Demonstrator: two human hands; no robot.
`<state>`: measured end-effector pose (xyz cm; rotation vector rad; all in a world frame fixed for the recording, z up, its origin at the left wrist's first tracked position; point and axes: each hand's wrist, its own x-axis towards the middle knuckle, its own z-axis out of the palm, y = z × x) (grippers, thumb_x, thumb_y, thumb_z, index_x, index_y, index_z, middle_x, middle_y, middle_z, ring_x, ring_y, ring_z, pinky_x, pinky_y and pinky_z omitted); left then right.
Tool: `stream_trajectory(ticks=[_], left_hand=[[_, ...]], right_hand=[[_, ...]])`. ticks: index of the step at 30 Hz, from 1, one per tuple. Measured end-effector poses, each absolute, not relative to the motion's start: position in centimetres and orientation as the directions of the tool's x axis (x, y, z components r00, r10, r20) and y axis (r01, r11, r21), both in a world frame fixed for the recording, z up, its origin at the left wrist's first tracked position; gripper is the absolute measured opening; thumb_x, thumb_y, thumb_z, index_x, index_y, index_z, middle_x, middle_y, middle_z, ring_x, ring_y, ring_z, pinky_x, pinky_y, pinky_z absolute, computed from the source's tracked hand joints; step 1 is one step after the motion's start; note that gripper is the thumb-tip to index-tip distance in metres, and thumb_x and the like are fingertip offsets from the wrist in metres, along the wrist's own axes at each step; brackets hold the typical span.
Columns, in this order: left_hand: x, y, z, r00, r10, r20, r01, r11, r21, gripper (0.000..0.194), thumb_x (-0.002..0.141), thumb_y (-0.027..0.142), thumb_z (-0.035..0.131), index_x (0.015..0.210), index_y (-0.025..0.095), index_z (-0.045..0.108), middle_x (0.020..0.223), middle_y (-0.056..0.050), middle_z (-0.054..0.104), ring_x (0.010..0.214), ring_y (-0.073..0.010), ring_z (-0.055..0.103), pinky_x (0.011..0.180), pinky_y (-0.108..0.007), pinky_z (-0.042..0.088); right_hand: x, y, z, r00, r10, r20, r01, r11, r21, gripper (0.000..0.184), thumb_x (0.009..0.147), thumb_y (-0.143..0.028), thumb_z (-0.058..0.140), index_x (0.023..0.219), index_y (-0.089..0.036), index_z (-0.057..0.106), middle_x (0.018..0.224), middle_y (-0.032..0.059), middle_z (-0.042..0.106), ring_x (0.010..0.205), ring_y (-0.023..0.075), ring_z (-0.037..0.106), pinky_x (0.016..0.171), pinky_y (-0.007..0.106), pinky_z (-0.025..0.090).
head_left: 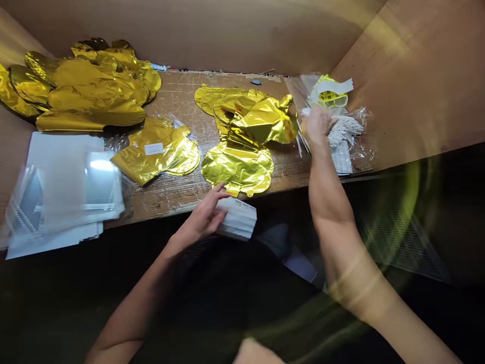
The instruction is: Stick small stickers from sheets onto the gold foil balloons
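Note:
My left hand (206, 215) grips a folded white paper leaflet (238, 220) with small print, below the table's front edge. Just beyond its fingertips lies a flat gold foil balloon (238, 167), its upper part folded and crumpled. My right hand (320, 124) reaches into the pile at the right end of the table, among thin white sticks (344, 131) in clear plastic. Its fingers are blurred and partly hidden, so what they hold does not show. Right behind that hand are a yellow plastic piece (333, 96) and a white strip.
Several gold foil balloons (98, 91) are heaped at the back left. In front of them lies a bagged gold balloon (159, 146) with a white label. Clear plastic sleeves (79, 187) and white sheets overhang the front left edge. Brown panels (212, 35) enclose the wooden table (176, 93).

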<state>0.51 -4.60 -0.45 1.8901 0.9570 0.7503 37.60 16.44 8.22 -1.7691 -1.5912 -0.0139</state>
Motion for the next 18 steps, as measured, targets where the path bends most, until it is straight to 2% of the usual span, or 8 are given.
stream_trajectory(ticks=[2,4,5,7,9,12,14,18], left_hand=[[0.0,-5.0,-0.6,0.413,0.905,0.104,0.236,-0.216,0.948,0.058,0.099,0.026,0.063,0.153,0.021,0.042,0.163,-0.024,0.051,0.148,-0.0307,0.056,0.116,-0.047,0.052],[0.0,-5.5,-0.6,0.339,0.939,0.056,0.121,-0.102,0.987,0.066,0.1,0.03,0.066,0.157,0.024,0.034,0.157,-0.022,0.058,0.131,-0.0269,0.068,0.105,-0.041,0.059],[0.2,-5.8,-0.5,0.31,0.95,0.033,0.073,-0.059,0.996,0.068,0.099,0.032,0.068,0.157,0.025,0.034,0.154,-0.021,0.06,0.124,-0.0249,0.072,0.099,-0.038,0.06],[0.5,-6.1,-0.1,0.254,0.967,-0.014,0.009,0.012,1.0,0.071,0.097,0.034,0.073,0.157,0.025,0.034,0.148,-0.019,0.066,0.114,-0.0228,0.075,0.093,-0.034,0.062],[0.7,-6.0,0.6,0.213,0.974,-0.078,-0.06,0.093,0.994,0.083,0.093,0.036,0.079,0.16,0.025,0.031,0.137,-0.017,0.073,0.107,-0.0229,0.077,0.089,-0.033,0.063],[0.7,-5.3,1.5,0.281,0.933,-0.225,-0.129,0.269,0.954,0.096,0.079,0.04,0.092,0.157,0.02,0.04,0.119,-0.014,0.08,0.099,-0.0265,0.079,0.085,-0.035,0.064],[0.7,-4.8,2.0,0.372,0.872,-0.317,-0.1,0.377,0.921,0.083,0.07,0.04,0.098,0.14,0.014,0.061,0.112,-0.014,0.082,0.097,-0.0293,0.08,0.084,-0.035,0.064],[1.4,-4.7,2.5,0.423,0.826,-0.373,-0.036,0.426,0.904,0.052,0.076,0.043,0.093,0.114,0.012,0.077,0.11,-0.013,0.083,0.093,-0.0292,0.079,0.083,-0.036,0.063]], right_hand=[[37.1,14.6,8.5,0.26,0.82,0.509,0.882,0.013,-0.471,0.054,0.106,-0.048,0.04,0.077,-0.007,0.061,0.109,0.0192,0.071,0.106,0.0206,0.064,0.079,0.042,0.04],[34.2,10.3,7.7,-0.008,0.937,0.348,0.769,0.228,-0.597,0.032,0.101,-0.042,0.063,0.1,-0.011,0.066,0.104,0.0124,0.073,0.097,0.0179,0.065,0.082,0.035,0.047],[32.3,7.7,7.1,-0.214,0.961,0.173,0.637,0.272,-0.722,0.029,0.098,-0.042,0.07,0.106,-0.014,0.064,0.1,0.0087,0.073,0.09,0.0165,0.066,0.079,0.032,0.05],[28.7,2.9,5.8,-0.557,0.82,-0.131,0.386,0.116,-0.915,0.04,0.094,-0.044,0.076,0.119,-0.02,0.058,0.092,0.0024,0.071,0.077,0.0143,0.064,0.069,0.027,0.05],[26.3,-0.2,4.9,-0.661,0.721,-0.209,0.218,-0.083,-0.973,0.046,0.095,-0.047,0.075,0.123,-0.023,0.048,0.084,-0.0029,0.066,0.069,0.0121,0.06,0.063,0.023,0.046],[25.6,-1.7,4.6,-0.648,0.734,-0.201,0.123,-0.16,-0.979,0.041,0.098,-0.046,0.071,0.117,-0.024,0.042,0.079,-0.0066,0.059,0.065,0.0103,0.055,0.061,0.021,0.04],[26.1,-1.5,4.9,-0.672,0.719,-0.18,0.161,-0.096,-0.982,0.035,0.099,-0.044,0.068,0.115,-0.024,0.043,0.076,-0.0075,0.056,0.063,0.0102,0.051,0.06,0.021,0.036],[26.5,-1.5,5.9,-0.561,0.826,0.049,0.388,0.315,-0.866,0.022,0.101,-0.036,0.067,0.112,-0.023,0.055,0.09,0.0009,0.066,0.08,0.0165,0.059,0.074,0.031,0.043]])
